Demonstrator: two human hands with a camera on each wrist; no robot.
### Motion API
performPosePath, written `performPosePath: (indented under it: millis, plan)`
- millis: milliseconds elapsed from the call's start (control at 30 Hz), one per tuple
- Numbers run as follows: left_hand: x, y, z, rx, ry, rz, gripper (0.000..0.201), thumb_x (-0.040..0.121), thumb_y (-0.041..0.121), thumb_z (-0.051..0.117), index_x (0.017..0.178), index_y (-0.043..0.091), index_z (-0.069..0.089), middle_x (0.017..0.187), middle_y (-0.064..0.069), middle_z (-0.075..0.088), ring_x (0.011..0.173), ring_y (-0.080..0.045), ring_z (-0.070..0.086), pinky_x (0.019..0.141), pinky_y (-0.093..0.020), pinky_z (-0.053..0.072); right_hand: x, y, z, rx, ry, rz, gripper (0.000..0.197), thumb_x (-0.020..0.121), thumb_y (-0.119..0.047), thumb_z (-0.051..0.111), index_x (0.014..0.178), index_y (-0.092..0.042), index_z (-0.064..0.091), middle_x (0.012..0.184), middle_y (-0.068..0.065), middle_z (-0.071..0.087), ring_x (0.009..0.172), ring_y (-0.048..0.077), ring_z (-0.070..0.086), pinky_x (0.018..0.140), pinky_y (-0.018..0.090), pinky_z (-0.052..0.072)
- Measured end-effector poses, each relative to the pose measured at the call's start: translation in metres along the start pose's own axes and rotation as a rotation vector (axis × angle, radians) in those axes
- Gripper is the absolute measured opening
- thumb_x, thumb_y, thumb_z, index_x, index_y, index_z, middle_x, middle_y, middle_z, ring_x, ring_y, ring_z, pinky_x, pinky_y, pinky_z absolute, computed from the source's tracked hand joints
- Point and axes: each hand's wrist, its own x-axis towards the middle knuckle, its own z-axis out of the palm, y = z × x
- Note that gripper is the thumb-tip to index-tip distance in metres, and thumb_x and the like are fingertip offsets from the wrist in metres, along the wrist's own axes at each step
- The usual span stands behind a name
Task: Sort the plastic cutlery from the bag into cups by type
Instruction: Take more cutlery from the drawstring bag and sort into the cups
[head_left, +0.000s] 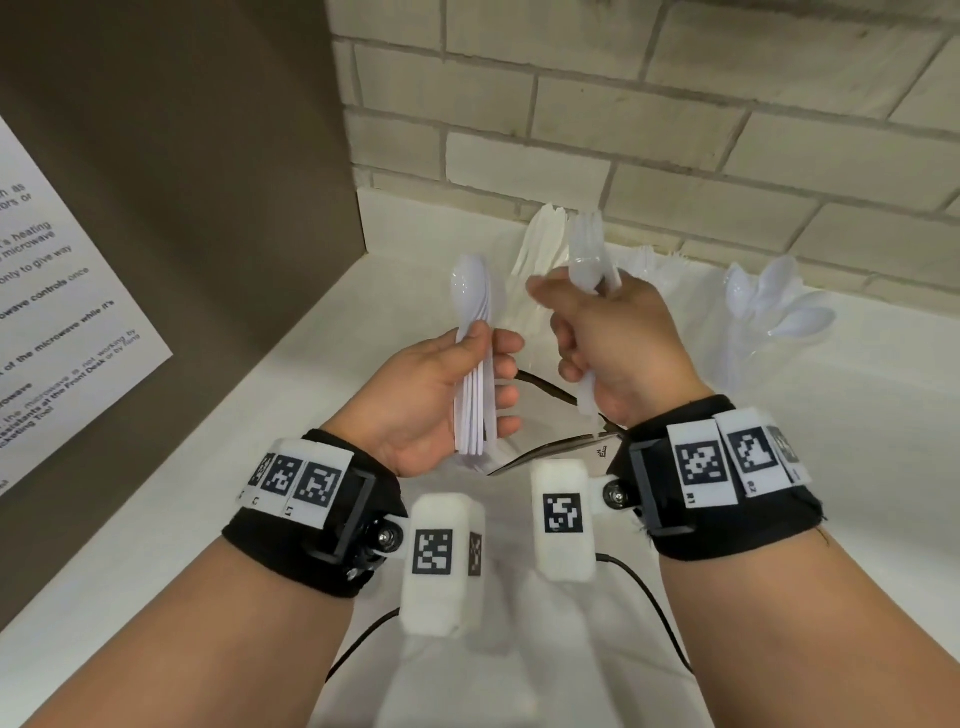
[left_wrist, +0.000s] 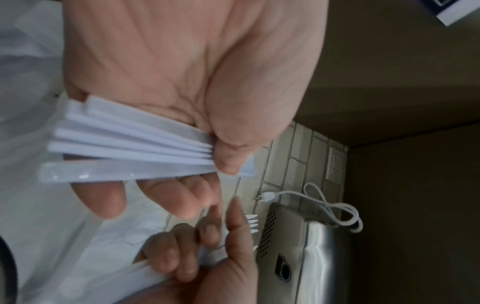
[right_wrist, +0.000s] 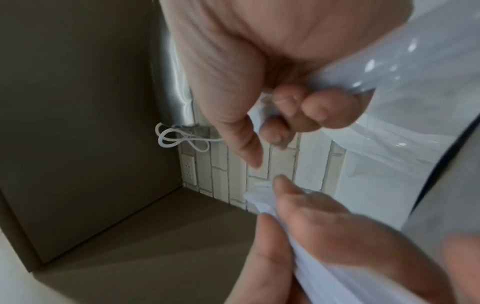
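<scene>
My left hand grips a stacked bunch of white plastic spoons by their handles, bowls pointing up. My right hand is curled round a smaller bunch of white cutlery; a spoon bowl and fork tines show above the fist. Both hands hover over the clear plastic bag on the counter. Clear cups stand by the wall: one with knives, one with forks, one with spoons.
A brown cabinet side with a printed notice closes off the left. A brick wall runs behind the white counter. A steel appliance with a white cord appears in the wrist views. A black cable trails near me.
</scene>
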Motion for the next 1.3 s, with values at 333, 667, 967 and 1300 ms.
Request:
performPosePath:
  millis: [333, 667, 967, 1300]
  plan:
    - [-0.003, 0.001, 0.003, -0.088, -0.042, 0.016, 0.031, 0.092, 0.032, 0.048, 0.104, 0.008, 0.063, 0.059, -0.001, 0.052, 0.049, -0.012, 0.044, 0.052, -0.026, 0.044, -0.002, 0.005, 0.005, -0.046, -0.242, 0.103, 0.023, 0.085, -0.03, 0.071, 0.088, -0.008, 0.067, 0.073, 0.007, 0.071, 0.036, 0.012, 0.031, 0.041, 0.023, 0.029]
    - [-0.001, 0.0, 0.008, 0.081, 0.149, 0.021, 0.024, 0.101, 0.025, 0.042, 0.097, 0.004, 0.052, 0.079, -0.015, 0.072, 0.072, -0.028, 0.072, 0.071, -0.041, 0.059, 0.013, 0.01, 0.004, 0.2, -0.07, 0.186, 0.017, 0.091, -0.015, 0.055, 0.1, -0.005, 0.064, 0.066, 0.007, 0.064, 0.044, 0.015, 0.04, 0.045, 0.025, 0.032]
    - [0.007, 0.005, 0.008, 0.201, 0.198, 0.023, 0.023, 0.098, 0.03, 0.046, 0.092, 0.01, 0.054, 0.068, -0.006, 0.064, 0.064, -0.021, 0.068, 0.069, -0.04, 0.058, 0.061, -0.017, -0.049, 0.123, 0.119, -0.085, 0.017, 0.101, -0.029, 0.044, 0.111, -0.015, 0.047, 0.073, 0.004, 0.058, 0.049, 0.015, 0.047, 0.049, 0.026, 0.042]
    - [0.032, 0.011, 0.027, 0.167, 0.061, -0.064, 0.009, 0.096, 0.02, 0.054, 0.098, 0.011, 0.054, 0.064, -0.001, 0.044, 0.055, -0.014, 0.038, 0.052, -0.029, 0.035, 0.136, 0.019, -0.102, 0.131, 0.34, -0.389, 0.021, 0.1, -0.01, 0.042, 0.12, -0.012, 0.048, 0.073, 0.002, 0.053, 0.069, 0.013, 0.053, 0.074, 0.023, 0.047]
